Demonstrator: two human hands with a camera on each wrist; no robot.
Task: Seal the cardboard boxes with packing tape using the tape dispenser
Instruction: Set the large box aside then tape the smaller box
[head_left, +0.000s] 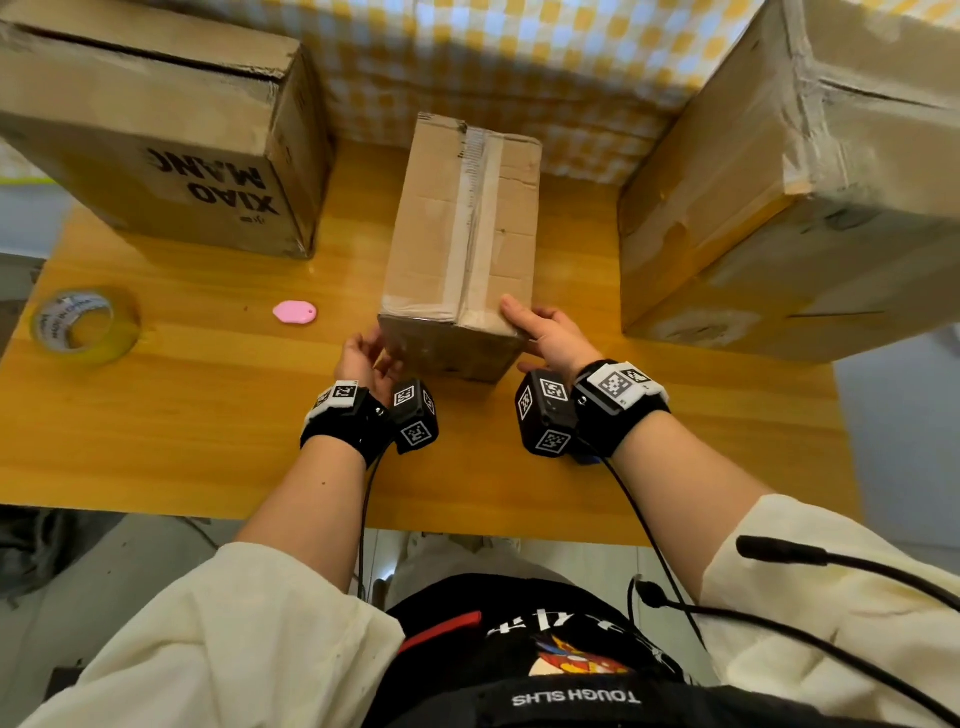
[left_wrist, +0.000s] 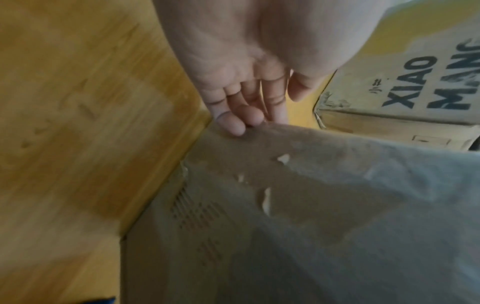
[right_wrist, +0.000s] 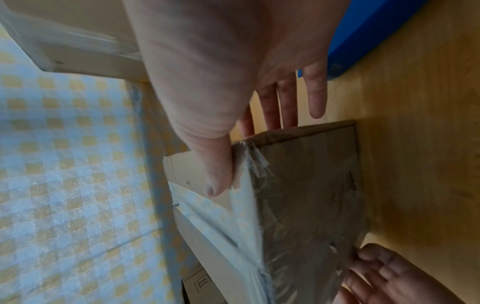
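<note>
A small cardboard box (head_left: 462, 244) stands in the middle of the wooden table (head_left: 208, 415), with clear tape along its top seam and over its near end. My left hand (head_left: 363, 356) touches the box's near left corner with nearly straight fingers (left_wrist: 244, 121). My right hand (head_left: 545, 332) is at the near right corner. Its thumb (right_wrist: 218, 176) lies on the taped top edge, and its straight fingers run down the right side of the box (right_wrist: 306, 195). A roll of clear packing tape (head_left: 83, 325) lies flat at the table's left edge, away from both hands.
A large box printed XIAO MANG (head_left: 156, 130) stands at the back left, and a bigger taped box (head_left: 779, 182) at the right. A small pink object (head_left: 294, 313) lies left of the small box. Something blue (right_wrist: 363, 30) lies by my right wrist. A checked cloth (head_left: 519, 62) hangs behind.
</note>
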